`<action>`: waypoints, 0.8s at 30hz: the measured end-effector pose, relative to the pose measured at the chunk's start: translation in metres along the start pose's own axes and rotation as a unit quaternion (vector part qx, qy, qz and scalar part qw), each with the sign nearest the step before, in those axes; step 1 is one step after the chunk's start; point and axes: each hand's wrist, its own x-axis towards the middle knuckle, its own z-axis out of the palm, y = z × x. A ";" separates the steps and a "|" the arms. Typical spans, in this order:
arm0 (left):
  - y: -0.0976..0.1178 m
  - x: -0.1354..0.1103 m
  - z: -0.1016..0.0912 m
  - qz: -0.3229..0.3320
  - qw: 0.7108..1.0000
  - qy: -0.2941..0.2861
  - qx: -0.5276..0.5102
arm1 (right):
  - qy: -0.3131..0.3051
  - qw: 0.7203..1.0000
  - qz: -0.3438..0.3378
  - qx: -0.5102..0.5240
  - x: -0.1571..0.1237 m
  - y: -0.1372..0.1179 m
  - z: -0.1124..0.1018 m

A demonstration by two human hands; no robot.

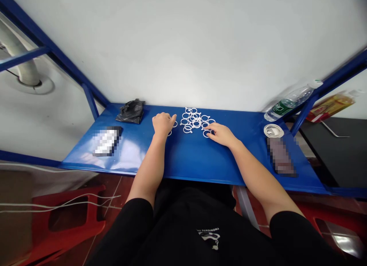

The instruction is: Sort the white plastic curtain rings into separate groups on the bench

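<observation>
White plastic rings [195, 120] with small eyelets, which look like curtain rings, lie in a loose, overlapping cluster on the blue table [189, 159]. Left of the cluster, my left hand [163, 124] rests low with its fingers curled under and the thumb pointing to the rings. Two rings peek out beside and below that hand; whatever its fingers hold is hidden. From the right, my right hand [220, 133] reaches to the cluster's edge, its thumb and bent fingertips on a white curtain ring [205, 134].
A crumpled black plastic bag [131, 111] and a blurred-out dark object [107, 141] lie on the left. At right are a water bottle [288, 103], a coiled white cable [273, 131] and a blurred-out phone-like object [281, 157]. A white wall backs the table; blue frame bars flank it.
</observation>
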 end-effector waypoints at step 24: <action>0.059 -0.043 0.025 0.362 0.909 -0.124 -0.165 | 0.023 1.000 0.003 0.011 0.001 -0.008 -0.003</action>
